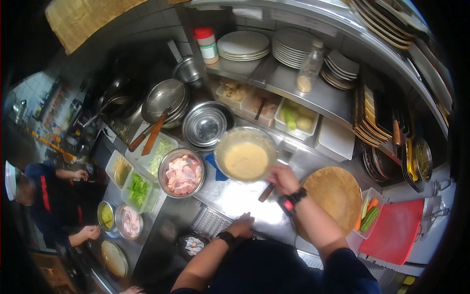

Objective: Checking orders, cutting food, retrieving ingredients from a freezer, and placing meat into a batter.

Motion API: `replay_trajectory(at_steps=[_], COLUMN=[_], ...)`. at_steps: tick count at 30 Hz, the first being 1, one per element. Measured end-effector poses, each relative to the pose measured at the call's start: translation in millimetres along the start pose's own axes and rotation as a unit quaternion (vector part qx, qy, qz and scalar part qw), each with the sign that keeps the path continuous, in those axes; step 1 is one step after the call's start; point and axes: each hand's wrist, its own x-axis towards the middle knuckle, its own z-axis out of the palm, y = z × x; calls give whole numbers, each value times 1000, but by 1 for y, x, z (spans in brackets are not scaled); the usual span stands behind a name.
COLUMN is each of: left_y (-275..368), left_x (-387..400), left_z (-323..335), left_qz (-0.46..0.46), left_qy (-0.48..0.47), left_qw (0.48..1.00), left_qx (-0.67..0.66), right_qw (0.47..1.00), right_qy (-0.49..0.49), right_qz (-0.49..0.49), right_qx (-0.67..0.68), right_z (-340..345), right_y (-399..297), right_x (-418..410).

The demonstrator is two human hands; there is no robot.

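Note:
A metal bowl (219,145) of pale yellow batter (246,160) stands on the steel counter (253,205). My right hand (285,179) grips the bowl's near right rim, the thumb and some fingers partly hidden. Just below that hand a brown wooden handle (266,192) shows; what it belongs to is hidden. My left hand (241,225) holds nothing and rests by the counter's front edge. Left of the batter is a steel bowl of raw chicken pieces (184,174). A round wooden chopping block (332,196) lies under my right forearm.
Empty nested steel bowls (204,126) and strainers (166,97) stand behind. Tubs of lettuce (137,188) and shredded cabbage (161,152) sit left. A red cutting board (394,231) and a vegetable tub (370,213) lie right. A plate shelf (264,77) overhangs the back. A co-worker (51,198) stands left.

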Motion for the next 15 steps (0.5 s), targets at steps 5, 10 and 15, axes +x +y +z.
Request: replay_trajectory(at_steps=[5,10,15], left_y=[-5,-37,-53], left_x=[3,9,7], left_z=[-15,-1,19], left_qz=[55,120,148], left_qy=[-35,-64,79], left_qw=[998,983,976], left_qx=[-19,-122,-140], right_qw=[999,1000,983], right_qy=[3,-23,-80], right_qz=[-26,-3,-64], right_qx=[22,21,-150], right_z=[100,159,79], right_y=[2,18,-2], right_x=[109,146,48])
